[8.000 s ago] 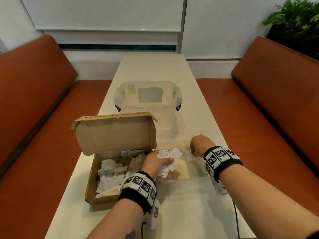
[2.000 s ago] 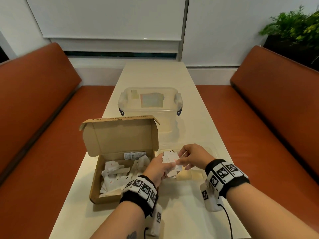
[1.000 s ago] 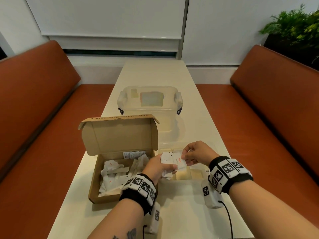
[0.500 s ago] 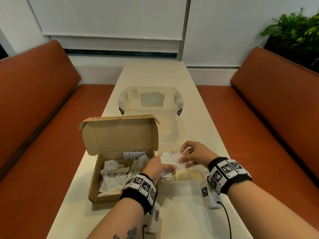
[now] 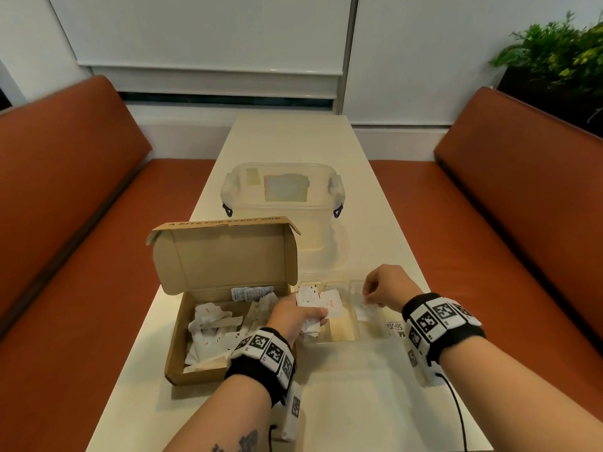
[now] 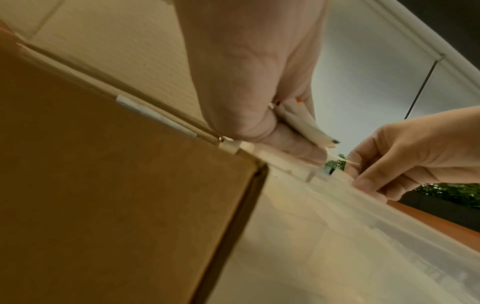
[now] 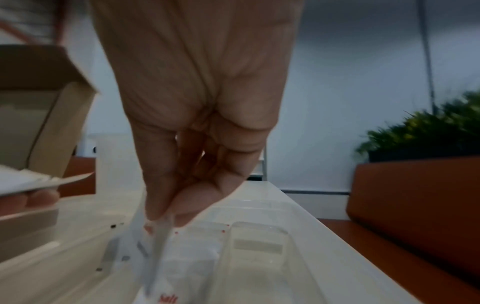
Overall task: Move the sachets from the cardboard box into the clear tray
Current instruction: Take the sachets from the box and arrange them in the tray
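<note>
The open cardboard box (image 5: 177, 350) holds several white sachets (image 5: 212, 324). To its right lies the clear tray (image 5: 339, 329) with divided compartments. My left hand (image 5: 295, 316) grips a bunch of white sachets (image 5: 315, 300) over the tray's left end, seen edge-on as the held bunch (image 6: 301, 121) in the left wrist view. My right hand (image 5: 380, 290) pinches a single white sachet (image 7: 158, 236) between thumb and fingertips and holds it down into a right-hand compartment of the tray (image 7: 259, 257), where other sachets lie.
A lidded clear storage tub (image 5: 282, 203) stands behind the box and tray. The long cream table (image 5: 342, 402) runs between two orange benches (image 5: 65, 223). A plant (image 5: 561, 57) sits at the back right. The box lid (image 5: 225, 256) stands upright.
My right hand drew one sachet from the bunch in my left hand and carried it right and down into the tray. The left hand stayed over the tray's left end.
</note>
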Motion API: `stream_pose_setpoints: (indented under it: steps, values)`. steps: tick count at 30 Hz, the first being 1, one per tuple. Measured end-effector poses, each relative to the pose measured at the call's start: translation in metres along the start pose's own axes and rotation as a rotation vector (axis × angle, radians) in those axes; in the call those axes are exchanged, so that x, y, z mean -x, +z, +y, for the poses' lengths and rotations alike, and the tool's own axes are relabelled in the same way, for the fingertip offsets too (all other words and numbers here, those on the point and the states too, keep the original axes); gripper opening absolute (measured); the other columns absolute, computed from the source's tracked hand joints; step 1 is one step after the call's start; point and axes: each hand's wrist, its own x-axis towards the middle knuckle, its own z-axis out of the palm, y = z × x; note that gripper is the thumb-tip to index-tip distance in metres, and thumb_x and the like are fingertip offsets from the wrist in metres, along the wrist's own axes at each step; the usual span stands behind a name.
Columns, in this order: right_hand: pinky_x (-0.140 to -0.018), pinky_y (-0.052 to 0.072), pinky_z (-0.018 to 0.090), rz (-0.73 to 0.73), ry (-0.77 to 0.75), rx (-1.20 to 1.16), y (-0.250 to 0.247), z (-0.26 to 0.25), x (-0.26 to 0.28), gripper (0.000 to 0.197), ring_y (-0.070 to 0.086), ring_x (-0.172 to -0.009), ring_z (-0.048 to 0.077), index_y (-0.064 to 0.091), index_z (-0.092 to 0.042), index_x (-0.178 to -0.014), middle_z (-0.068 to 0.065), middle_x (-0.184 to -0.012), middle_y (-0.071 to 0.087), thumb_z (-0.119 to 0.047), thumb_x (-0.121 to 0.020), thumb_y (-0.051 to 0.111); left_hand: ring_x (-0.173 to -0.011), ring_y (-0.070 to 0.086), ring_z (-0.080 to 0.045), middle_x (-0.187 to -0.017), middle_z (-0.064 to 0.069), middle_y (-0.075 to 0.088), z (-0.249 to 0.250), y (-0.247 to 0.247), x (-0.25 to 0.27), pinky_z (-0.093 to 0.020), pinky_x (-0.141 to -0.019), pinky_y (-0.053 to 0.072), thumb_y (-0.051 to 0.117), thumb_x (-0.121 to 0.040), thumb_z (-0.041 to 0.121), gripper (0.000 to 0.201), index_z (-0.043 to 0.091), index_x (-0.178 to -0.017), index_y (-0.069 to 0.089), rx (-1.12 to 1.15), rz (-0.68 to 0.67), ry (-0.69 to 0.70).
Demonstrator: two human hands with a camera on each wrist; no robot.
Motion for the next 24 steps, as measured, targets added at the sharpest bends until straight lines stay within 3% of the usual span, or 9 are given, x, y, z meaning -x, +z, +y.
stream_pose_setpoints:
  steps: [4, 6, 12, 19, 21, 24]
  values:
    - [-0.076, 0.051, 0.025, 0.017, -0.037, 0.297, 0.005, -0.008, -0.005, 0.012, 0.065, -0.088, 0.023, 0.072, -0.009, -0.091, 0.008, -0.096, 0.07, -0.005, -0.084, 0.063, -0.072, 0.067, -0.025, -0.088, -0.015, 0.067, 0.001, -0.001, 0.001, -0.022, -0.055, 0.057, 0.063, -0.078, -0.018, 0.027, 0.004, -0.094, 0.06, -0.013, 0.005, -0.009]
    - [-0.08, 0.053, 0.028, 0.001, -0.032, 0.403, 0.006, -0.011, -0.007, 0.017, 0.066, -0.093, 0.026, 0.072, -0.007, -0.097, 0.01, -0.1, 0.07, -0.004, -0.087, 0.058, -0.073, 0.067, -0.024, -0.089, -0.015, 0.067, 0.001, -0.001, 0.001, -0.022, -0.055, 0.057, 0.064, -0.078, -0.017, 0.027, 0.004, -0.094, 0.06, -0.019, 0.006, -0.016]
    - [-0.081, 0.052, 0.029, -0.03, -0.052, 0.633, 0.012, -0.014, -0.008, 0.026, 0.065, -0.097, 0.026, 0.068, -0.007, -0.106, 0.009, -0.108, 0.068, 0.0, -0.089, 0.049, -0.075, 0.068, -0.022, -0.091, -0.012, 0.068, 0.0, -0.003, 0.0, -0.023, -0.062, 0.058, 0.067, -0.077, -0.013, 0.027, 0.008, -0.093, 0.06, -0.079, 0.01, -0.022]
    - [-0.083, 0.052, 0.03, -0.059, -0.119, 0.707, 0.02, -0.012, -0.007, 0.028, 0.065, -0.098, 0.026, 0.068, -0.009, -0.106, 0.009, -0.108, 0.068, -0.001, -0.089, 0.047, -0.075, 0.068, -0.023, -0.094, -0.015, 0.069, -0.003, -0.004, -0.004, -0.026, -0.066, 0.059, 0.068, -0.075, -0.014, 0.026, 0.005, -0.092, 0.063, -0.096, 0.004, -0.016]
    - [-0.082, 0.05, 0.03, -0.064, -0.139, 0.726, 0.023, -0.011, -0.006, 0.028, 0.064, -0.097, 0.026, 0.066, -0.01, -0.106, 0.008, -0.108, 0.067, -0.001, -0.089, 0.046, -0.083, 0.069, -0.026, -0.099, -0.015, 0.069, -0.004, -0.005, -0.006, -0.03, -0.073, 0.059, 0.07, -0.075, -0.011, 0.029, 0.005, -0.098, 0.063, -0.115, 0.013, -0.019]
    - [-0.079, 0.049, 0.028, -0.069, -0.147, 0.744, 0.027, -0.009, -0.005, 0.027, 0.059, -0.083, 0.021, 0.067, -0.01, -0.102, 0.007, -0.105, 0.068, -0.001, -0.088, 0.046, -0.095, 0.068, -0.031, -0.107, -0.018, 0.068, -0.004, -0.006, -0.006, -0.037, -0.085, 0.056, 0.071, -0.075, -0.01, 0.035, 0.004, -0.106, 0.062, -0.131, 0.02, -0.021]
